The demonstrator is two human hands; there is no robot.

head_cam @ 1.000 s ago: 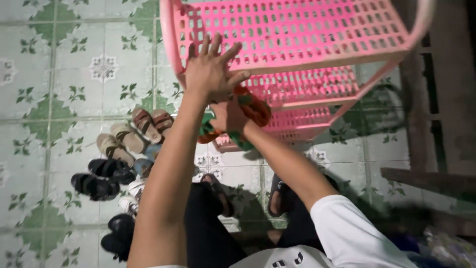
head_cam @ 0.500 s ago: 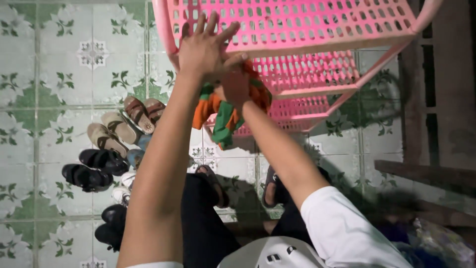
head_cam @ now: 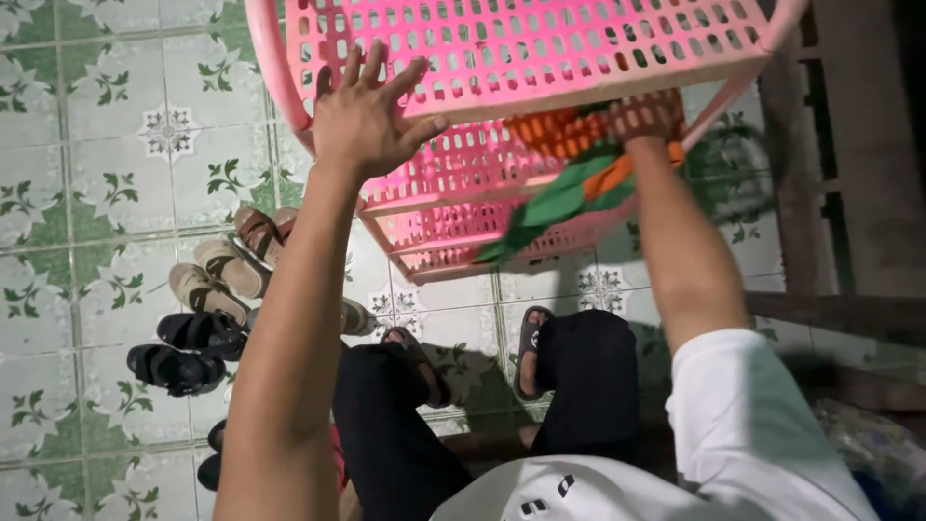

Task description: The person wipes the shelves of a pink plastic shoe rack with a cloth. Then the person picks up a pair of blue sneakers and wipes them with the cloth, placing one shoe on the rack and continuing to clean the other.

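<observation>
A pink plastic lattice basket (head_cam: 540, 48) is raised in front of me, tilted, with its open side toward me. My left hand (head_cam: 367, 116) presses flat against its left wall, fingers spread. My right hand (head_cam: 646, 116) reaches inside the basket and is seen through the lattice, gripping an orange and green cloth (head_cam: 569, 188) that hangs down out of the basket. My legs in black trousers and sandals (head_cam: 526, 352) stand below on the tiled floor.
Several pairs of sandals and shoes (head_cam: 207, 309) lie in a row on the green-patterned floor tiles (head_cam: 87, 193) at the left. A dark wooden structure (head_cam: 849, 174) runs along the right side. Some bundled items (head_cam: 868, 434) sit at the lower right.
My right hand has moved right and deeper into the basket, carrying the cloth with it. The left hand stays spread on the basket's left wall.
</observation>
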